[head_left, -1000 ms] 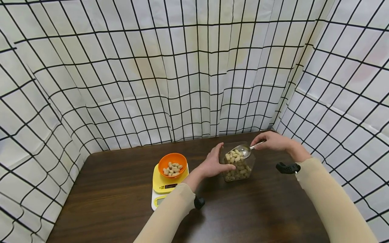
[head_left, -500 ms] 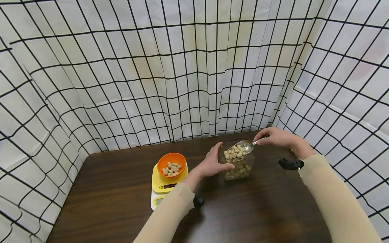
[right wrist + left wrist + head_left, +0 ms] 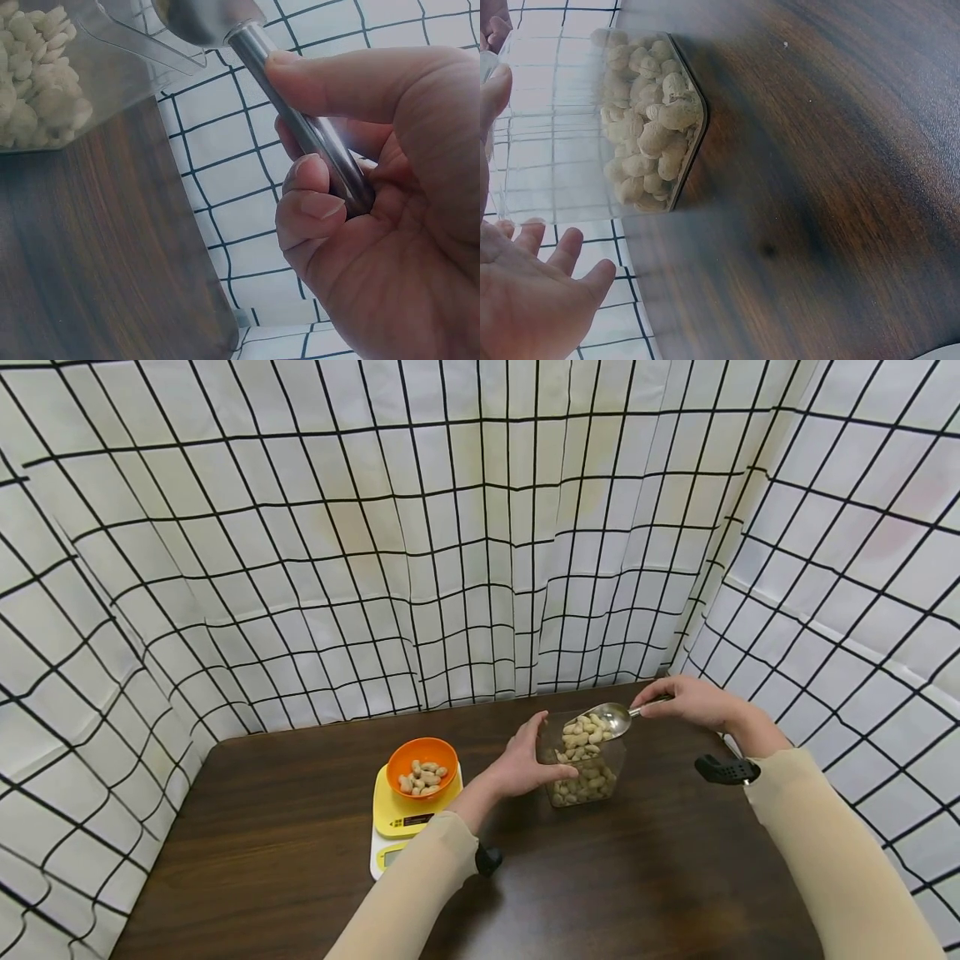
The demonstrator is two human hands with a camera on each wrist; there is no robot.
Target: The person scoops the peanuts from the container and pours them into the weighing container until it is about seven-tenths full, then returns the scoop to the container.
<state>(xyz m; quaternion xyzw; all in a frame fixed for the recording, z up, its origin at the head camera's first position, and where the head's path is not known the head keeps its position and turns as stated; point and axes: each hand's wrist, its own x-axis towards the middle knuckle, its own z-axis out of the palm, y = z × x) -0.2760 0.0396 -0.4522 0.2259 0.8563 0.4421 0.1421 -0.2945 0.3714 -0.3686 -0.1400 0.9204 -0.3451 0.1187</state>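
In the head view, a clear plastic container (image 3: 618, 753) of unshelled peanuts (image 3: 585, 787) stands right of centre. My left hand (image 3: 522, 765) steadies it, thumb on the near side and fingers round the far left side. In the left wrist view, peanuts fill its lower part. My right hand (image 3: 686, 702) holds a metal scoop (image 3: 617, 718) by its handle (image 3: 300, 124), thumb along the top and fingers curled beneath. The tilted scoop bowl is over the container's opening, with peanuts (image 3: 587, 727) at its lower lip.
Left of the container, an orange bowl (image 3: 423, 745) with several peanuts sits on a yellow and white kitchen scale (image 3: 390, 815). The left forearm partly covers the scale's display. A white curtain (image 3: 360, 568) with black grid lines surrounds the dark wooden table (image 3: 285, 843).
My right hand has drawn the scoop a little up and to the right, and peanuts have shifted at its lip. The left hand stays on the container.
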